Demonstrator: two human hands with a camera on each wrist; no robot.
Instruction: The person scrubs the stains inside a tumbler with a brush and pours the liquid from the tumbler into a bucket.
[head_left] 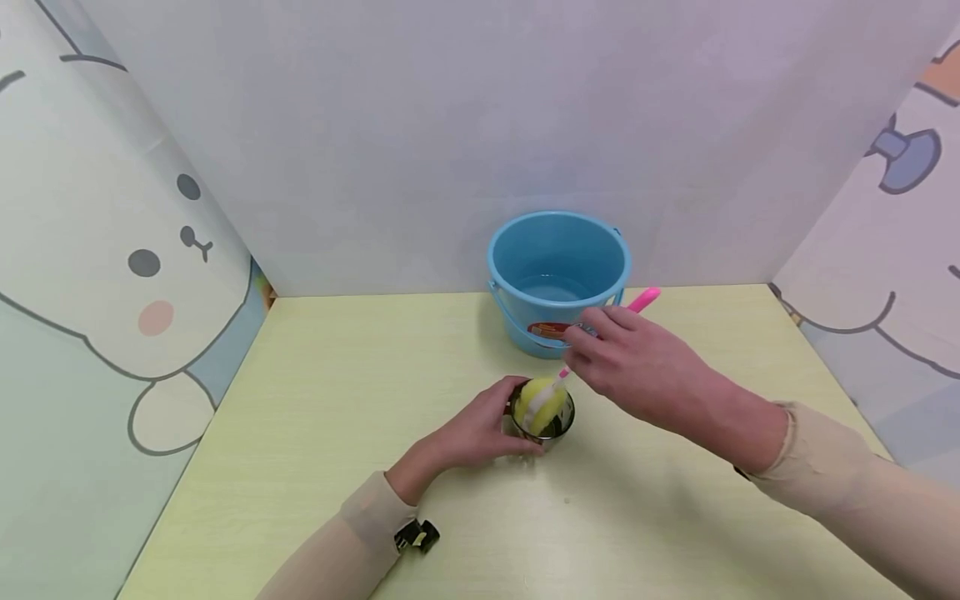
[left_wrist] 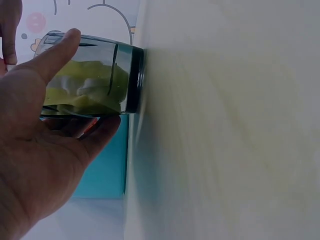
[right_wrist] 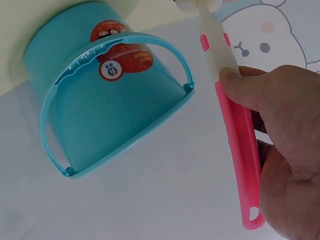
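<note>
My right hand (right_wrist: pixel 294 135) grips a pink-and-white handle (right_wrist: pixel 242 145). Beside it I see a blue bucket (right_wrist: pixel 107 112) with a red label (right_wrist: pixel 132 56).

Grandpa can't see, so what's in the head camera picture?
A left hand holds a clear cup at a pale table while the right hand holds a pink-handled brush, its yellow sponge inside it. A blue bucket stands behind.

Brush (right_wrist: pixel 238 125) (pink-handled) tilts into an upright glass (left_wrist: pixel 102 77).

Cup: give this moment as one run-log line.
left hand: grips cup | right hand: holds pink handle | yellow sponge: in cup | blue bucket: beyond cup
</note>
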